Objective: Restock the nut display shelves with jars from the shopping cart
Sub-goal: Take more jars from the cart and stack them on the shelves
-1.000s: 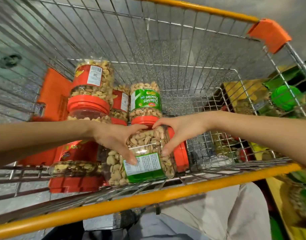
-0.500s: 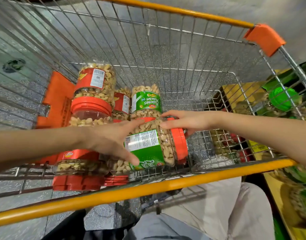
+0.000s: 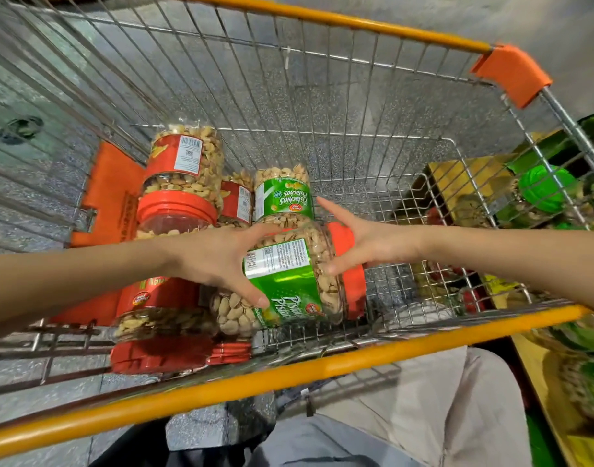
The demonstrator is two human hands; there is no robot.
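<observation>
Head view: left hand point(image 3: 214, 261) fingers point(image 3: 268, 228) clasp pistachio jar point(image 3: 288, 281).

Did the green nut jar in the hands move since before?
Yes. The held jar has lifted and rolled, going up across the red lid of the upright green jar behind it.

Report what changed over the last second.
The clear pistachio jar with green label and orange lid rolled between both hands, printed name turning up. The right hand slid from its body toward the lid end; the left hand kept its grip. The red-labelled nut jars stayed put.
</observation>
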